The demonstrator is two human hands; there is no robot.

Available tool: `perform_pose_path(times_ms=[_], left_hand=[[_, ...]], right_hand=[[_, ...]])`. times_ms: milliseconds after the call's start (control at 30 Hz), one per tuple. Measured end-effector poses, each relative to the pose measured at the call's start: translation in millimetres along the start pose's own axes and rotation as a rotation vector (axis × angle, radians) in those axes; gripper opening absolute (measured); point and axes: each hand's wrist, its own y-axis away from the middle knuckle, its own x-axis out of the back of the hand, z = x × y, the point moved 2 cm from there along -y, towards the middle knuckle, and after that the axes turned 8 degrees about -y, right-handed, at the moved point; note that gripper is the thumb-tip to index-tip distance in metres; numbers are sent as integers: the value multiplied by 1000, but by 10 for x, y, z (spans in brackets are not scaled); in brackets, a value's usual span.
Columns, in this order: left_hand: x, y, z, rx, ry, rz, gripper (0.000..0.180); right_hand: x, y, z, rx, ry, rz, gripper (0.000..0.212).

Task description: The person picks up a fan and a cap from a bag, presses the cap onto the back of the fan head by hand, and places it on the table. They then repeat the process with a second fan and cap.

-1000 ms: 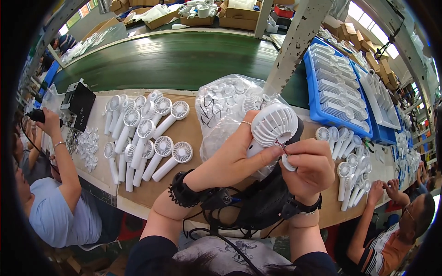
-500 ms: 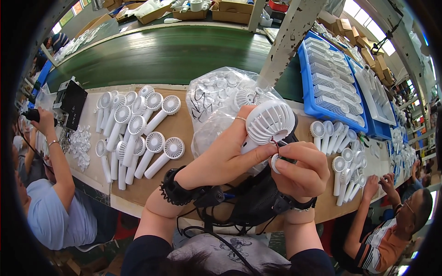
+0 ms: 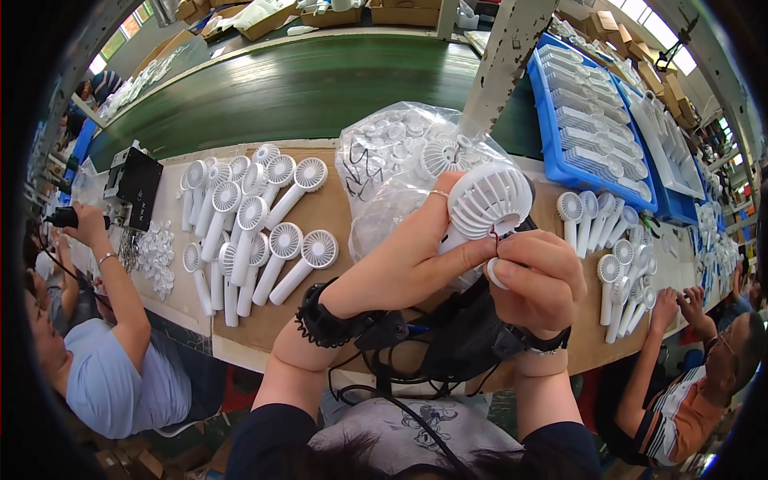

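My left hand (image 3: 420, 240) is closed around a white handheld fan (image 3: 490, 200), its slotted cage head turned up. Thin dark red wires (image 3: 495, 238) come out of an opening at the near side of the cage. They run down to a small round white cap (image 3: 497, 274) between the fingers of my right hand (image 3: 540, 276), which is pinched on it. My left thumb meets the right fingertips close to the wires. Most of the fan's handle is hidden by my left hand. Behind the fan lies a clear plastic bag (image 3: 372, 164) filled with round white parts.
Several white fans (image 3: 252, 214) lie on the cardboard-covered bench at left, more fans (image 3: 620, 268) at right. Blue trays (image 3: 560, 172) hold clear parts. A green conveyor belt (image 3: 296, 88) runs behind a chipped post (image 3: 500, 72). Black box (image 3: 132, 188) stands far left; co-workers sit on both sides.
The whole view has shifted slightly, so the bench and my hands appear further right. Both hands keep nearly the same hold on the fan and the cap.
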Motion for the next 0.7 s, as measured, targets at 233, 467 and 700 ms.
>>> perform_pose_path(times_ms=[233,467,700], left_hand=[[42,-5,-52,108,24,-69,47],[-1,8,2,138,104,2,50],[-2,18,23,-114,-103,82,52]], right_hand=[[-49,60,107,68,-73,40,31],[-31,80,130,43,-62,76,31],[-23,41,101,56,-109,111,26]])
